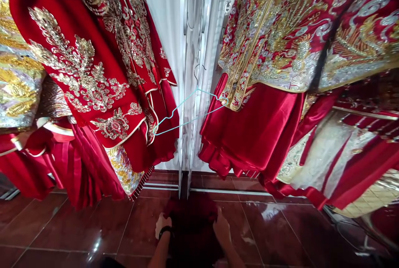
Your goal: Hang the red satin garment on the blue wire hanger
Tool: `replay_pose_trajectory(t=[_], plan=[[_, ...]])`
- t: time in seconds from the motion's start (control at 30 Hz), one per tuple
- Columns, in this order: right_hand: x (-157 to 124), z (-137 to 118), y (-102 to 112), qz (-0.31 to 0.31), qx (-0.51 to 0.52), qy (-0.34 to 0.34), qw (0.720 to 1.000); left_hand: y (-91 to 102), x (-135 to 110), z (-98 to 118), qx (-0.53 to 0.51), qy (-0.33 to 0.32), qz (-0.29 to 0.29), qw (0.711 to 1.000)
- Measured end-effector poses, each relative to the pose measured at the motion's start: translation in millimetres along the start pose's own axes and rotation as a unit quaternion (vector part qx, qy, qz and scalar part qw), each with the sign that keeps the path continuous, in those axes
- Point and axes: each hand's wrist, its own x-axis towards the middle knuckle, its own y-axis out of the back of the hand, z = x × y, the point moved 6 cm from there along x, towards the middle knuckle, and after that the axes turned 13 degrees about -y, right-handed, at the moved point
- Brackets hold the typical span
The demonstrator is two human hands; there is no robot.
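Observation:
At the bottom of the view, a dark red garment [193,216] hangs between my two hands; its cut is lost in shadow. My left hand [162,223], with a dark band at the wrist, is closed on one upper edge of the cloth. The opposite edge is gripped by my right hand [220,222], fingers wrapped round the fabric. Beyond them, a light blue wire hanger [187,102] with no garment on it hangs tilted near the metal uprights. Its ends overlap the clothes on both sides.
To the left hang red jackets [87,64] with silver beading. Gold-embroidered red jackets [268,52] and red satin skirts [249,126] hang on the right. Metal posts [183,72] stand between them before white curtains [162,18]. The floor has glossy red-brown tiles [93,230].

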Motion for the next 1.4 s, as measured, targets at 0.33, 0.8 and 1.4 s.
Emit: replay_pose_trajectory(t=[0.33, 0.8, 1.4], plan=[[-4.8, -29.7, 15.9, 0.003, 0.006, 0.056, 0.998, -3.7, 33.9, 2.7, -0.174, -0.01, 0.074, 0.982], [-11.3, -14.6, 67.9, 0.218, 0.154, 0.026, 0.963, 46.3, 34.5, 51.8, -0.3, -0.127, 0.151, 0.933], [-129.1, -143.3, 353.9, 0.49, 0.301, 0.218, 0.789, 258.3, -89.9, 248.6, -0.324, -0.348, 0.328, 0.817]])
